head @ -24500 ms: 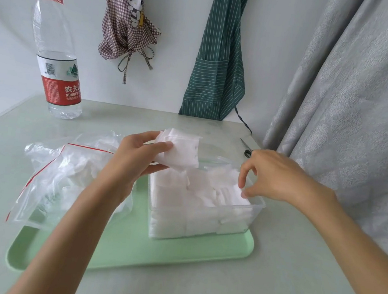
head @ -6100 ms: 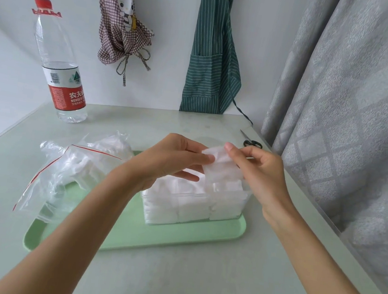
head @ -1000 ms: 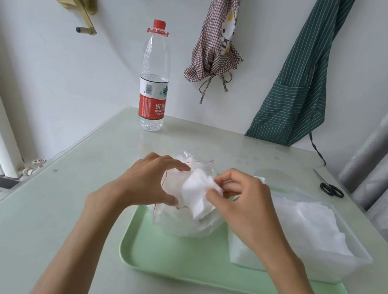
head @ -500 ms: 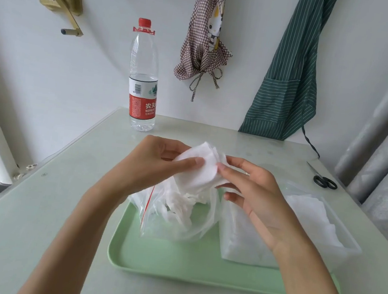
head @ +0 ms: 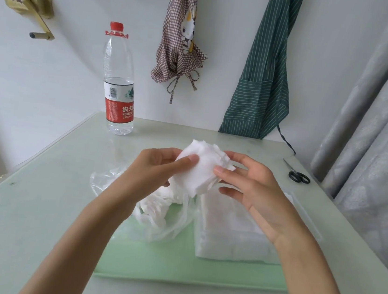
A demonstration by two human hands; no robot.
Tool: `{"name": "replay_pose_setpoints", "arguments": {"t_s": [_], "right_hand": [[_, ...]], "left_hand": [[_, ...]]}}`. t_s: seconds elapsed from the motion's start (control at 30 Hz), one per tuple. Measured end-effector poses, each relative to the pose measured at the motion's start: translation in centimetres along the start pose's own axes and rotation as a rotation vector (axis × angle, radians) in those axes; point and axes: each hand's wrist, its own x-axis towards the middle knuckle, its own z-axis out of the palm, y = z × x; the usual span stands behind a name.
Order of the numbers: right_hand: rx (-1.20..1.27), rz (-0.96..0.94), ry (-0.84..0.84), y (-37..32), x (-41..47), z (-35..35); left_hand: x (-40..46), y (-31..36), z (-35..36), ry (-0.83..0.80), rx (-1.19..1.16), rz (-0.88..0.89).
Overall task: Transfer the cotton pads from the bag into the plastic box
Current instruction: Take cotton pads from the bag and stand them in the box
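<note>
Lifted clear of the bag [head: 156,205], our left hand [head: 156,169] and right hand [head: 254,188] each pinch the cotton pad stack [head: 201,169] above the tray [head: 173,266].

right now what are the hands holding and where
A stack of cotton pads, pinched at its side edges between left hand and right hand.

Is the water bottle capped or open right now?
Capped. The bottle stands upright at the table's back with its red cap on.
</note>
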Motion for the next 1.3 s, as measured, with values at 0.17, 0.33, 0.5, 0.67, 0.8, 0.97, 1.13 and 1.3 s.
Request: {"name": "replay_pose_setpoints", "arguments": {"t_s": [0.17, 0.33, 0.5, 0.67, 0.8, 0.97, 1.13, 1.3], "right_hand": [[-0.162, -0.002, 0.031, -0.8, -0.4, -3.4], [-0.053, -0.127, 0.294, 0.0, -0.2, -6.0], [-0.024, -0.041, 0.276, 1.3, -0.3, -6.5], [-0.580, -0.404, 0.274, 0.9, -0.3, -6.9], [-0.882, -0.423, 0.016, 0.7, 0.2, -7.1], [-1.122, -0.359, 0.028, 1.5, 0.2, -9.1], [-1.234, -0.319, -0.038, 2.8, 0.2, -10.1], [-1.202, -0.311, -0.087, 3.5, 0.7, -10.0]], "left_hand": [[1.8, 1.8, 3.5, -0.049, 0.104, 0.097], [4.0, 2.5, 6.0, -0.124, 0.118, 0.028], [4.8, 2.6, 6.4, -0.115, 0.175, -0.021], [5.2, 2.3, 5.3, -0.097, 0.324, -0.061], [5.7, 1.9, 5.7, -0.156, 0.413, -0.091], [6.7, 1.2, 7.6, -0.235, 0.500, -0.182], [7.2, -0.2, 9.0, -0.240, 0.773, -0.121], [6.1, -0.2, 8.5, 0.071, 1.040, 0.172]]}}
